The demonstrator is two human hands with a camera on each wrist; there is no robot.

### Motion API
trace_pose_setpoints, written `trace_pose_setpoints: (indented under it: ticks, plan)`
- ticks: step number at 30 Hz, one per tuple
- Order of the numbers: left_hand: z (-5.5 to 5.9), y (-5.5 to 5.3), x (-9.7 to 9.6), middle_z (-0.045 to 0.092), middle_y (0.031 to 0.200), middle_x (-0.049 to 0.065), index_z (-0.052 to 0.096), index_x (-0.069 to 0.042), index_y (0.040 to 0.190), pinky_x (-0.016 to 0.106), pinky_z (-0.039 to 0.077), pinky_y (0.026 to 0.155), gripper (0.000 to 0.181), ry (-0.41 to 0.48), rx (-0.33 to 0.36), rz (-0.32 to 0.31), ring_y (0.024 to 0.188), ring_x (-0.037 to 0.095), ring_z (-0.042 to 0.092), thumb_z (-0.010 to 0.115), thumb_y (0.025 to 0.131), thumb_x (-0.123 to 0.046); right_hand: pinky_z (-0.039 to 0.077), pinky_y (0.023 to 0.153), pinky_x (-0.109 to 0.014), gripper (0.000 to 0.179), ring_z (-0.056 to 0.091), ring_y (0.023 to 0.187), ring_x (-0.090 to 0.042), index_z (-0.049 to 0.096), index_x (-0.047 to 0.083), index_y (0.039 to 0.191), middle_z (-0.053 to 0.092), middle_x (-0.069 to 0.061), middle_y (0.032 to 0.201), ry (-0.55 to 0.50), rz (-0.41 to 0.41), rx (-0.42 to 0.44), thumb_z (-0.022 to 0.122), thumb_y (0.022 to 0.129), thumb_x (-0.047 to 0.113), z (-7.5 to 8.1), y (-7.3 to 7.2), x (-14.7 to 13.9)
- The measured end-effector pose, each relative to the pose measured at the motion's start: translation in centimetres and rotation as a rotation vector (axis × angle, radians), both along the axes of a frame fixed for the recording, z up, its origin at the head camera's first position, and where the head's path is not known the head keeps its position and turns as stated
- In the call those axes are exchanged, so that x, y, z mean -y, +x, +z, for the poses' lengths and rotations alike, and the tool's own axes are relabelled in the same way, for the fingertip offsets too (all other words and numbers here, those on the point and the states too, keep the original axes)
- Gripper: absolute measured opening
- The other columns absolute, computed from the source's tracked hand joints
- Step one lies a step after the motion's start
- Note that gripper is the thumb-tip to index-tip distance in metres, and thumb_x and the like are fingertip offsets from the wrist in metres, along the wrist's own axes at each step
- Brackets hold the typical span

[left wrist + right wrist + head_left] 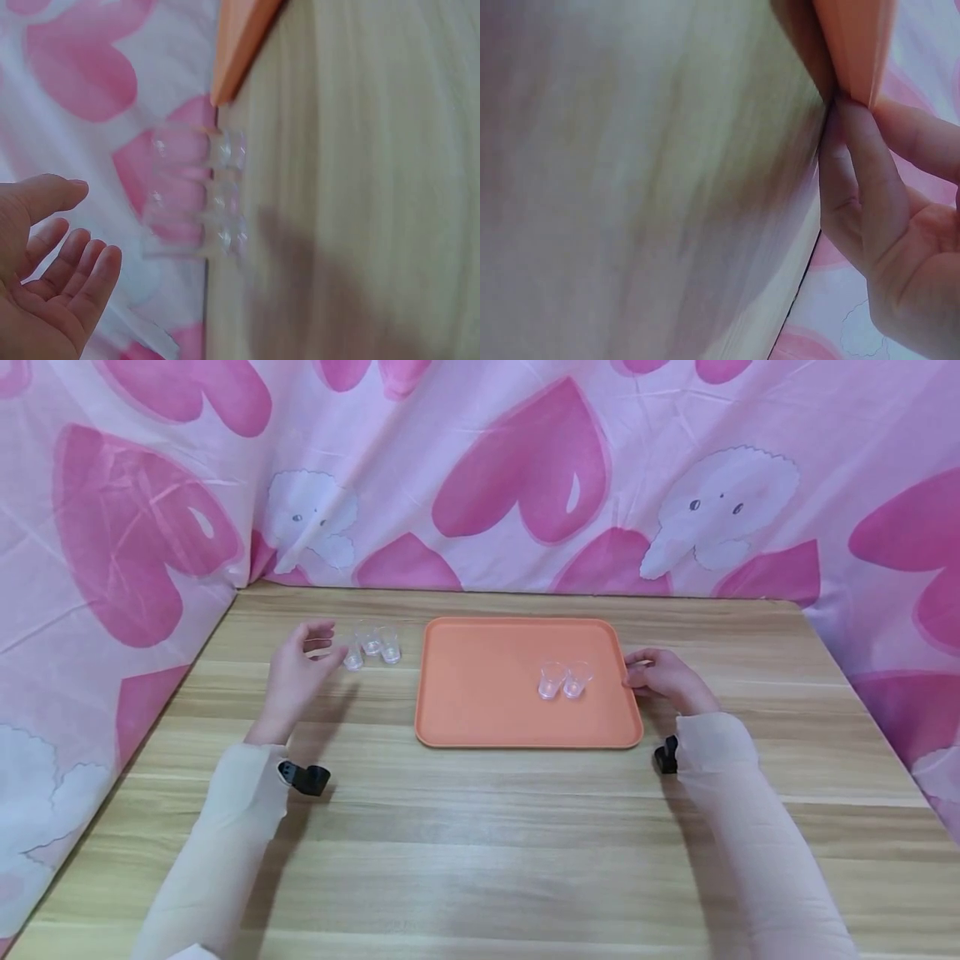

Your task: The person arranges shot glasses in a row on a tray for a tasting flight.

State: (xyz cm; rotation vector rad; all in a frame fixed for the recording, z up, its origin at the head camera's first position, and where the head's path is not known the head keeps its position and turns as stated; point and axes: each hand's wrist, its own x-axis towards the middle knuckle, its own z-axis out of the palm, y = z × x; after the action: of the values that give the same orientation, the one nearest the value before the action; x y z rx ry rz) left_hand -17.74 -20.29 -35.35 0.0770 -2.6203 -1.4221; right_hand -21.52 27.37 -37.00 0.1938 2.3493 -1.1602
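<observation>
Tray (480, 693): orange, rectangular with rounded corners and a raised rim, lying on the worktop (480, 827) a little right of centre in the head view.
Pair of cups (549, 683): two small clear cups standing upright in the tray's right half, side by side and close together.
Trio of cups (390, 646): three more clear cups, upright on the worktop in a tight cluster left of the tray, near its far left corner but apart from it.
Right hand (667, 677): thumb and fingers clamped on the tray's right rim, about midway along that side.
Left hand (296, 668): raised just left of the trio, thumb and fingers spread apart, gripping nothing.
Gap at the trio: the left wrist view is blurred there, but it seems to show the fingertips clear of the cups.
Sleeves (225, 835): pale and long on both arms, reaching the wrists.
Wrist cameras (306, 778): small and black, one at each cuff.
Wood grain: light brown bands running across the worktop, with arm shadows falling over it.
Cloth (517, 468): pink, printed with large hearts and white fluffy animals, hanging behind the worktop and along its sides.
</observation>
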Motion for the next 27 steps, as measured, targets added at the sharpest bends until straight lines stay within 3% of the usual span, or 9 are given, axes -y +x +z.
trace_pose_setpoints:
  ticks: [4, 10, 18, 27]
  plan:
    - [-0.7, -0.2, 0.9, 0.054, 0.13, 0.026, 0.047, 0.008, 0.13, 0.046, 0.046, 0.103, 0.045, -0.004, 0.043, 0.005, 0.119, 0.036, 0.053, 0.061, 0.09, -0.009, 0.052, 0.099, -0.033, 0.049, 0.059, 0.082, 0.0, 0.036, -0.008, 0.137, 0.056, -0.017, 0.121, 0.005, -0.004, 0.005, 0.052, 0.095, 0.012, 0.0, 0.0, -0.1]
    - [-1.6, -0.5, 1.8, 0.051, 0.133, 0.026, 0.044, 0.005, 0.136, 0.045, 0.046, 0.104, 0.053, -0.005, 0.109, -0.01, 0.124, 0.037, 0.051, 0.063, 0.091, -0.017, 0.054, 0.079, -0.014, 0.051, 0.056, 0.078, 0.003, 0.034, -0.011, 0.137, 0.059, -0.012, 0.114, -0.03, -0.007, -0.007, 0.055, 0.093, 0.008, 0.0, 0.2, 0.0]
    - [-2.0, -1.1, 2.1, 0.047, 0.139, 0.025, 0.038, 0.001, 0.141, 0.047, 0.044, 0.106, 0.06, 0.0, 0.194, -0.053, 0.13, 0.038, 0.047, 0.063, 0.092, -0.023, 0.052, 0.072, -0.01, 0.05, 0.057, 0.076, 0.005, 0.035, -0.012, 0.135, 0.06, 0.002, 0.097, -0.062, -0.02, -0.011, 0.053, 0.093, 0.005, 0.2, 0.3, 0.2]
    - [-2.1, -1.6, 1.6, 0.045, 0.142, 0.023, 0.037, -0.001, 0.143, 0.038, 0.046, 0.1, 0.06, -0.004, 0.254, -0.052, 0.13, 0.034, 0.047, 0.062, 0.092, -0.021, 0.055, 0.087, -0.02, 0.052, 0.056, 0.079, 0.003, 0.034, -0.01, 0.138, 0.056, -0.015, 0.119, -0.016, -0.008, 0.0, 0.054, 0.093, 0.008, 0.1, 0.2, 0.1]
